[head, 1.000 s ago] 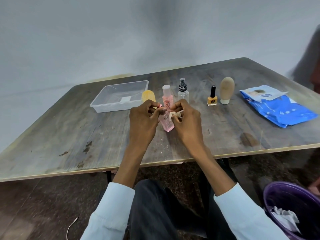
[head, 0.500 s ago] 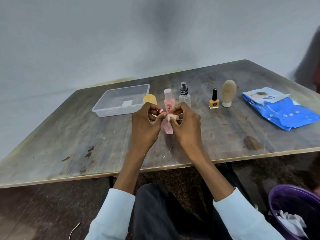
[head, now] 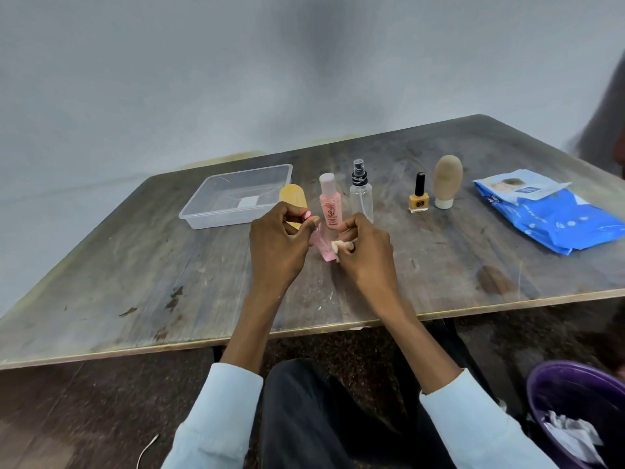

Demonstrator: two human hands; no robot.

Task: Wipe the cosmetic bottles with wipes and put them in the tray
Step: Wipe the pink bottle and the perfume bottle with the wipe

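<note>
Left hand (head: 275,242) pinches a small pink clear-plastic bottle (head: 323,247) above the scuffed wooden table (head: 169,265); right hand (head: 367,252) presses a crumpled white wipe (head: 339,246) against it. Clear rectangular plastic tray (head: 216,216) sits at 10 o'clock from the hands.

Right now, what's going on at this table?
A person seated at the wooden table is cleaning a small pink bottle: the left hand holds it by the top while the right hand rubs it with a crumpled wipe. The clear tray holds no bottles. A pink bottle, spray bottle, nail polish, beige tube and yellow tube stand on the table, with the blue wipes pack at the right.
</note>
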